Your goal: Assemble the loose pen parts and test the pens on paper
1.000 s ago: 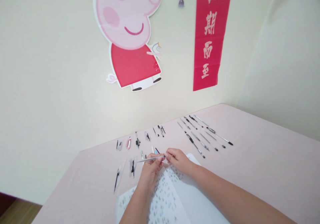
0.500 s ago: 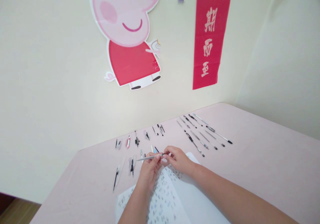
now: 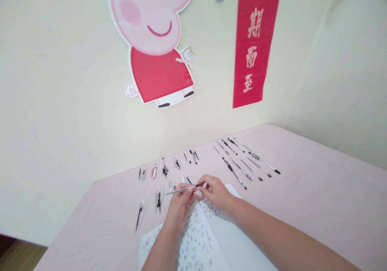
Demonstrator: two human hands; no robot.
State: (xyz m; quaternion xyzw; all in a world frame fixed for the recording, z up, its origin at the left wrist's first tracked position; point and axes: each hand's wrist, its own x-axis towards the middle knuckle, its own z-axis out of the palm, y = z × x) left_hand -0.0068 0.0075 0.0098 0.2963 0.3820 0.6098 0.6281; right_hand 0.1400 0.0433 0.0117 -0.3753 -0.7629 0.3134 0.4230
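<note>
Centrally, several small things crowd the fingers: a white stick (image 3: pixel 183 179) and a dark blue pen (image 3: pixel 189 180) lie just beyond the left hand (image 3: pixel 182 202), partly hidden by it. Left of the fingers lie a clear casing with black parts (image 3: pixel 159 201) and, farther out, a black refill (image 3: pixel 138 217); a pink-and-white pen (image 3: pixel 155 171) lies beyond them. To the right of the right hand (image 3: pixel 214 190), a black-grip pen (image 3: pixel 235 174) heads two slanting rows of pens. Printed sheets (image 3: pixel 198 240) spread beneath the wrists, a plain white sheet (image 3: pixel 242 242) beside them.

Beyond the fingers, the far edge of the table (image 3: pixel 314 194) meets the wall (image 3: pixel 90 81); its left edge slants toward the viewer, well apart from the left hand. The widest stretch of pink cloth extends right of the right forearm.

The slim pen (image 3: pixel 177 191) is between the two hands, above the sheets, its long axis nearly crosswise and slightly tilted in view. The thin end points left, past the left fingers, which are closed round the barrel; the right fingers pinch narrowly at the dark end.
</note>
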